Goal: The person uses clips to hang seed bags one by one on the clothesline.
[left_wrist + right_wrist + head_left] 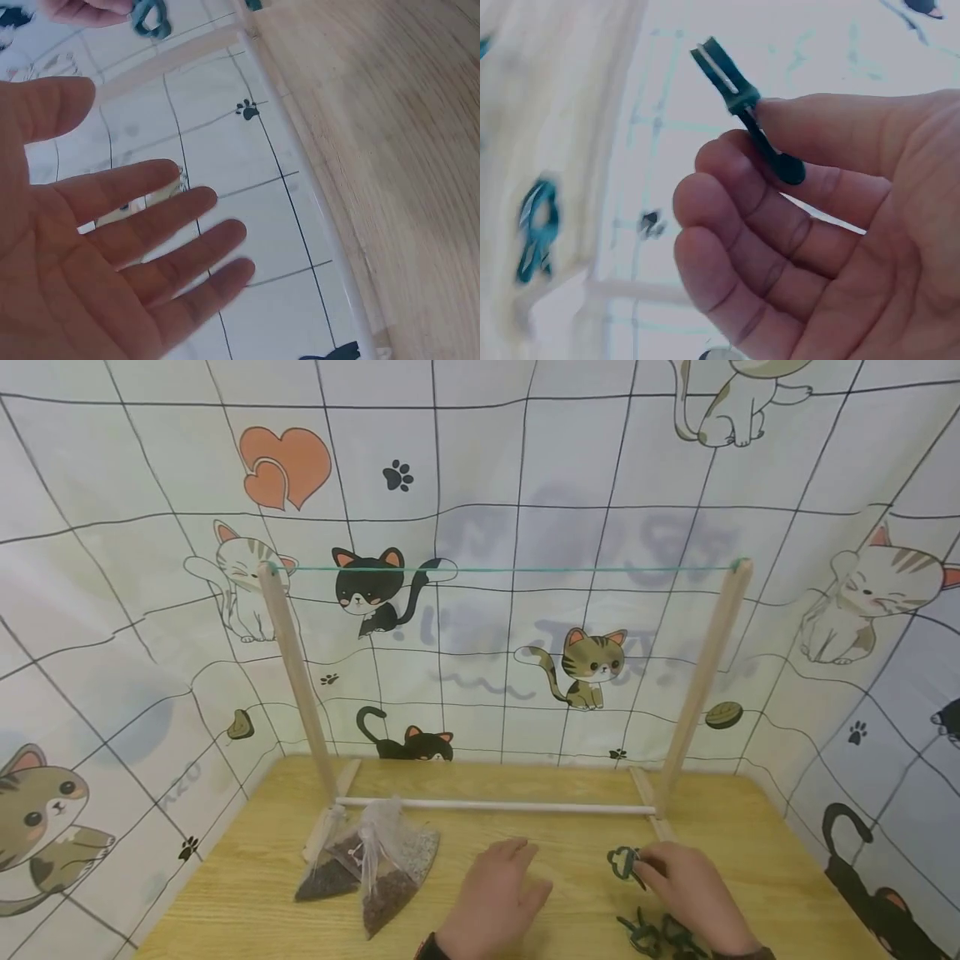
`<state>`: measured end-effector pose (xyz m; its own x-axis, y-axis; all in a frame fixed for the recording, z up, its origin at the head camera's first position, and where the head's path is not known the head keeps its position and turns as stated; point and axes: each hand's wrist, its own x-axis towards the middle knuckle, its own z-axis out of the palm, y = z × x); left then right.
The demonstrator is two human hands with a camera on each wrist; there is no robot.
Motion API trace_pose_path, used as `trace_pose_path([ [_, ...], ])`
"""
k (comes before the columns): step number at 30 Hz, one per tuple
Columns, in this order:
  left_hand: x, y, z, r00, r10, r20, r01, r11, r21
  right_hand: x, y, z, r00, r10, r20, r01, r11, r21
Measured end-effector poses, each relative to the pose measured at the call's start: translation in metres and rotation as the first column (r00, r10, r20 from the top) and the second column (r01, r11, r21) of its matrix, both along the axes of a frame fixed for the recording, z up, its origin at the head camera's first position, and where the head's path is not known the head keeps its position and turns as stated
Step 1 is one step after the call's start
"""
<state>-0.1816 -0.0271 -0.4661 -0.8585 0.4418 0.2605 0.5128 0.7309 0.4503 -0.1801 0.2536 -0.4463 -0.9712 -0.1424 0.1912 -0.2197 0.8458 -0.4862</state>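
Observation:
My right hand point(693, 889) pinches a dark green plant clip point(622, 862) between thumb and forefinger, over the table's right part. In the right wrist view this clip point(731, 79) appears edge-on, its looped end pointing up and left. Several more green clips point(645, 937) lie in a small cluster on the table, just below the right hand. My left hand point(491, 897) hovers near the middle with nothing in it. Its palm point(82, 277) and spread, relaxed fingers show in the left wrist view.
Behind the hands stands a frame of two wooden posts point(705, 685), with a thin green string point(510, 569) across the top and a white rod point(495, 807) low down. Clear plastic bags point(393, 893) of dark and pale granules lie at left. A cat-print cloth point(480, 460) surrounds the table.

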Motion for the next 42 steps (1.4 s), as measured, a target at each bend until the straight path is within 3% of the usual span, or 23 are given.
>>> trace_pose_path([
  [3,-0.002,-0.008,0.005,0.996,-0.022,0.081,0.013,0.993,0.12,0.002,-0.014,0.008,0.995,0.038,-0.09,-0.047,0.995,-0.094],
  [7,-0.005,-0.015,0.009,0.992,-0.066,0.11,0.035,0.964,0.264,0.004,-0.032,0.01,0.984,0.087,-0.154,-0.118,0.97,-0.21],
  [14,-0.011,-0.018,0.007,0.966,-0.219,0.137,0.126,0.862,0.492,0.001,-0.05,0.002,0.951,0.245,-0.191,-0.295,0.904,-0.31],
  [20,-0.013,-0.015,0.006,0.955,-0.245,0.169,0.114,0.826,0.552,0.0,-0.058,-0.003,0.902,0.349,-0.253,-0.419,0.848,-0.324],
  [27,-0.013,-0.013,0.008,0.945,-0.259,0.201,0.08,0.776,0.626,0.001,-0.061,0.0,0.913,0.348,-0.214,-0.405,0.841,-0.359],
  [33,-0.013,-0.012,0.008,0.935,-0.217,0.28,-0.038,0.724,0.689,0.004,-0.067,0.004,0.914,0.307,-0.266,-0.393,0.833,-0.388],
  [36,-0.013,-0.01,0.008,0.935,-0.195,0.297,-0.076,0.705,0.705,0.004,-0.069,0.004,0.896,0.309,-0.32,-0.421,0.822,-0.383],
  [42,-0.012,-0.005,0.007,0.922,-0.203,0.33,-0.097,0.704,0.703,0.001,-0.07,-0.002,0.842,0.332,-0.424,-0.488,0.805,-0.338],
])
